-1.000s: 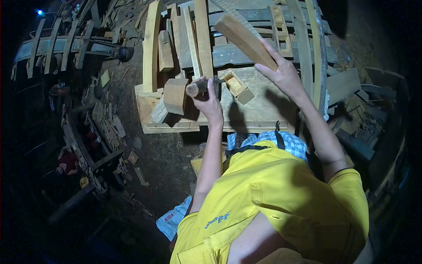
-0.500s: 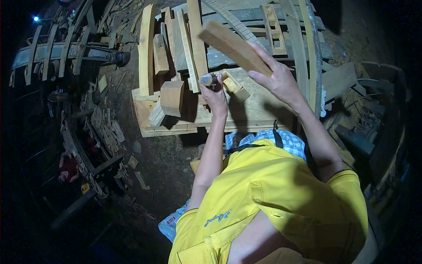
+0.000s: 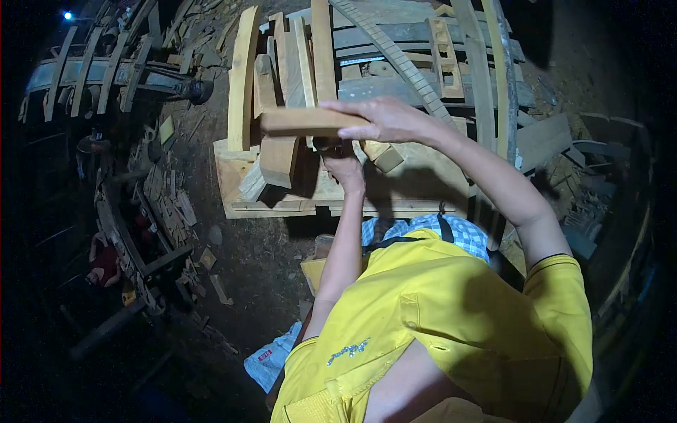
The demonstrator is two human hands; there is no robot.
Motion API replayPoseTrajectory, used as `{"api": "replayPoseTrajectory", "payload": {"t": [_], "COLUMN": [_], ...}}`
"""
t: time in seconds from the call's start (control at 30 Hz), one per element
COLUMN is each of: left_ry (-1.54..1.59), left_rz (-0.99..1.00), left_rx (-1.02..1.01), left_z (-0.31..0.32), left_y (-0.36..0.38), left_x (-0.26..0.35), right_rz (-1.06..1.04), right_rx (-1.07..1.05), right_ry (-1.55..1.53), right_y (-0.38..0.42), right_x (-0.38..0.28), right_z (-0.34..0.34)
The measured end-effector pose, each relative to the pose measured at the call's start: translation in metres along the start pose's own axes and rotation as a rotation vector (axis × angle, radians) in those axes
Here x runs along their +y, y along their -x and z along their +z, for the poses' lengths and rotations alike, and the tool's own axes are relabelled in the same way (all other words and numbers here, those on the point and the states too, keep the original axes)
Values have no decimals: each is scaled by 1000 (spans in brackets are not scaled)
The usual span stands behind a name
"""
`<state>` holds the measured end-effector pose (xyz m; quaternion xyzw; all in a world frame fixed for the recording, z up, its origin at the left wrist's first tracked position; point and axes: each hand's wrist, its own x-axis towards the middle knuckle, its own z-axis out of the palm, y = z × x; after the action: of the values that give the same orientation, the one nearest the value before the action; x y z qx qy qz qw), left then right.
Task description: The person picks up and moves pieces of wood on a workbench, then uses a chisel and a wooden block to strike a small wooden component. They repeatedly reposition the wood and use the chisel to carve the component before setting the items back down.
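Observation:
My right hand (image 3: 384, 120) is closed round one end of a thick wooden bar (image 3: 300, 123), which lies level across the view above my other hand. Under it, my left hand (image 3: 344, 169) is wrapped round a chisel (image 3: 324, 144). Only part of its dark handle shows, the bar covers its top, and the blade is hidden. Just right of my left fist sits a wooden block (image 3: 388, 158) with a hollow cut in it, now partly covered. Another squared block (image 3: 278, 162) stands on the bench board (image 3: 416, 183) to the left.
Several long planks (image 3: 243, 77) lie at the back left of the bench. A slotted wooden piece (image 3: 446, 60) and a narrow ribbed strip (image 3: 395, 60) lie at the back right. Wood scraps (image 3: 180, 204) cover the ground at left. Another person (image 3: 104, 264) is at far left.
My right hand has swung the wooden bar left and down, from raised and slanting to level over the chisel. My left hand has kept its place and its grip.

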<state>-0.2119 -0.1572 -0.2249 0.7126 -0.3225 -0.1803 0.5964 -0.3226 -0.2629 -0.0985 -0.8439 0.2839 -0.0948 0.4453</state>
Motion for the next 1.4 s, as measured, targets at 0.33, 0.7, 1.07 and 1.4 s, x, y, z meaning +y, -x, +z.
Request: {"api": "replayPoseTrajectory", "payload": {"t": [0.33,0.7,1.07,1.4], "left_ry": [164,248,-549,-62], "left_rz": [-319,-111,-358,-257], "left_rx": [135,272,-596,-534], "left_z": [-29,-61,-11,11], "left_y": [2,-37,-36,-70], "left_x": [17,54,-45,-57], "right_rz": [182,555,495,611], "right_rx": [360,482,599,592], "right_ry": [-431,-662,-672,-773], "right_y": [70,184,68,94], "right_x": [51,106,134,103], "right_z": [6,34,155,177]}}
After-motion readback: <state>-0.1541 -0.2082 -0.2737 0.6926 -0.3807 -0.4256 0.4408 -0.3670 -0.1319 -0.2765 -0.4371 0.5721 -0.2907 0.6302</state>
